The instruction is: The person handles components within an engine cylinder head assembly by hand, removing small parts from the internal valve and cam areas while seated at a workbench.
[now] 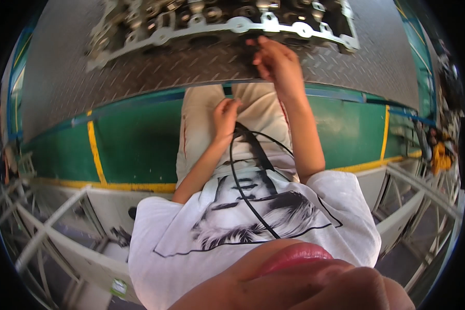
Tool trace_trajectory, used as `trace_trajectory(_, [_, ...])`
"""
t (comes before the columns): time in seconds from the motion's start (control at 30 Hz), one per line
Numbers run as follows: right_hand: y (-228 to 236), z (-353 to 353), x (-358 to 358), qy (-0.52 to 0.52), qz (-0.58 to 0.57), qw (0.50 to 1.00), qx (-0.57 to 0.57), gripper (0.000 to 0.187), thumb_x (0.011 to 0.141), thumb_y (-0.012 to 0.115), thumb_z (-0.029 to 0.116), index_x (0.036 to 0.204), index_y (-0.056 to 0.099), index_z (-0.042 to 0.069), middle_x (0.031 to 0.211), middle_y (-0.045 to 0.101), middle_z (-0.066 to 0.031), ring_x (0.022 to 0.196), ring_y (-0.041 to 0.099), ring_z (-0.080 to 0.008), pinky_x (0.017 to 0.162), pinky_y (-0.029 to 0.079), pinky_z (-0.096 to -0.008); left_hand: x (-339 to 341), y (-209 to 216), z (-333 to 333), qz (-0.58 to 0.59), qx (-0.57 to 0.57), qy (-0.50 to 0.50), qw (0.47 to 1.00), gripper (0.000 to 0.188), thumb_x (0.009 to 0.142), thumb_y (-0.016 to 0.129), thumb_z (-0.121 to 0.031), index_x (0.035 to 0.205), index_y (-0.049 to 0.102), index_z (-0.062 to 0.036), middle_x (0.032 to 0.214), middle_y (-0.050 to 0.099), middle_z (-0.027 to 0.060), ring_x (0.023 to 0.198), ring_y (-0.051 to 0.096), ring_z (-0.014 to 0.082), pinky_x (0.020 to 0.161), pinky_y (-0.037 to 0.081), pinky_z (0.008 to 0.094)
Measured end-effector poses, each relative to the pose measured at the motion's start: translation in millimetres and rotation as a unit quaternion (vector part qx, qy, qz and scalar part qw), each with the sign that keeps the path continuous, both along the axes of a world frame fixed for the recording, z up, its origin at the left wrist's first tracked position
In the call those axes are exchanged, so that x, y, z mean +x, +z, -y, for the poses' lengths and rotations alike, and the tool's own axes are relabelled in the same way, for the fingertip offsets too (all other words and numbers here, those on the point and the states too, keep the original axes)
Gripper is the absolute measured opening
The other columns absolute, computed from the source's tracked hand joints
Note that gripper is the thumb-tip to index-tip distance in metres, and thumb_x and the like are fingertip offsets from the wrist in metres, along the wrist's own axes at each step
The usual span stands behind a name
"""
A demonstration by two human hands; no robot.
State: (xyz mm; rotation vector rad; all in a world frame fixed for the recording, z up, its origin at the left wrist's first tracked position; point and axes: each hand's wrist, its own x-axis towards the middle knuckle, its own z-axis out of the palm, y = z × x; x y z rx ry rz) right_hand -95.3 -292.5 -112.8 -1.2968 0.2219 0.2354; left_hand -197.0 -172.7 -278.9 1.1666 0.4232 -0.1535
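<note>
A metal engine cylinder head, with a pale machined rim and round bosses, lies on the dark tread-plate bench top. My right hand is at its near side, beside a dark recess below the rim. Its fingers are bent and apart, with the tips slightly blurred; I make out nothing held between them. Over my lap, short of the bench edge, my left hand is curled closed. Whatever lies inside it, if anything, is hidden. The left hand touches no part of the cylinder head.
A black cable loops down my white T-shirt to my lap. Below the bench edge spreads a green floor with yellow lines. Pale metal frames stand behind me on both sides, and a yellow object is at the far right.
</note>
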Motion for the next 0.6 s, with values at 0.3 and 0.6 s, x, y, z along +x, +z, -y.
trace_trajectory(0.3, [-3.6,-3.4,1.4,0.01,-0.069,0.978,0.199,0.025,0.09,0.052,0.018,0.096,0.058,-0.005,0.058,0.05,-0.0034,0.041,0.037,-0.0086,0.037,0.024,-0.0228,45.5,-40.5,-16.1,-0.053,0.001,0.037,0.998,0.012,0.083,0.062,-0.02,0.081,0.059,-0.0077,0.057,0.034,-0.0081,0.047,0.028,0.0017,0.043,0.019,0.0197])
trace_trajectory(0.6, [-3.4,-3.7,1.3,0.011,-0.076,0.975,0.208,0.026,0.088,0.052,0.018,0.092,0.057,-0.007,0.055,0.048,-0.0037,0.04,0.035,-0.0082,0.037,0.023,-0.0232,54.8,-51.9,-25.2,-0.091,-0.057,0.03,0.994,0.012,0.084,0.059,-0.014,0.082,0.056,-0.0031,0.058,0.038,-0.005,0.044,0.029,0.0038,0.041,0.021,0.0205])
